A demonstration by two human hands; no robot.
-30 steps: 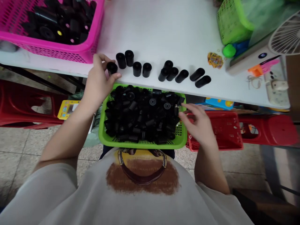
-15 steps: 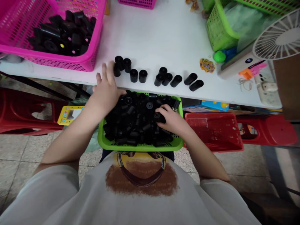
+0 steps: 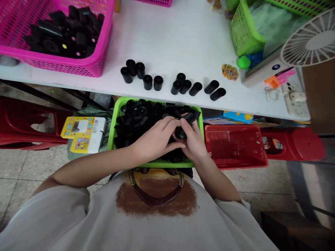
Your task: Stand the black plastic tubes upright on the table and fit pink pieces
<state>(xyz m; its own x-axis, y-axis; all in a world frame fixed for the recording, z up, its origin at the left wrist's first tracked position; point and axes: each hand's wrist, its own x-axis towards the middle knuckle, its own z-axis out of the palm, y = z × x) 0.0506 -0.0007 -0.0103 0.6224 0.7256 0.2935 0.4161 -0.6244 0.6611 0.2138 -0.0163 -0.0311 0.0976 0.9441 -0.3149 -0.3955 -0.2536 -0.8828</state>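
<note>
My left hand [image 3: 159, 137] and my right hand [image 3: 194, 139] meet over the right side of a green basket [image 3: 111, 130]. Between them is a black plastic cylinder [image 3: 180, 133] with a rounded end, gripped by the fingers of both. Another dark piece [image 3: 190, 118] shows just behind my right fingers; whether it is held or lies in the basket I cannot tell. Many loose black plastic parts [image 3: 131, 122] fill the basket, partly hidden under my hands and forearms. Along the table edge stand several black hollow cylinders [image 3: 158, 83], and two at the right [image 3: 218, 93] lean or lie tilted.
A pink basket [image 3: 101, 66] of black parts stands on the white table [image 3: 167, 38] at left. On the right are a green basket [image 3: 247, 35], a white fan [image 3: 311, 40] and stickers [image 3: 230, 71]. A red basket [image 3: 235, 144] and a yellow box [image 3: 81, 134] flank my lap.
My left hand has left the cylinders at the table edge and come down to my right hand, where both now grip a black piece. One more cylinder at the left stands uncovered.
</note>
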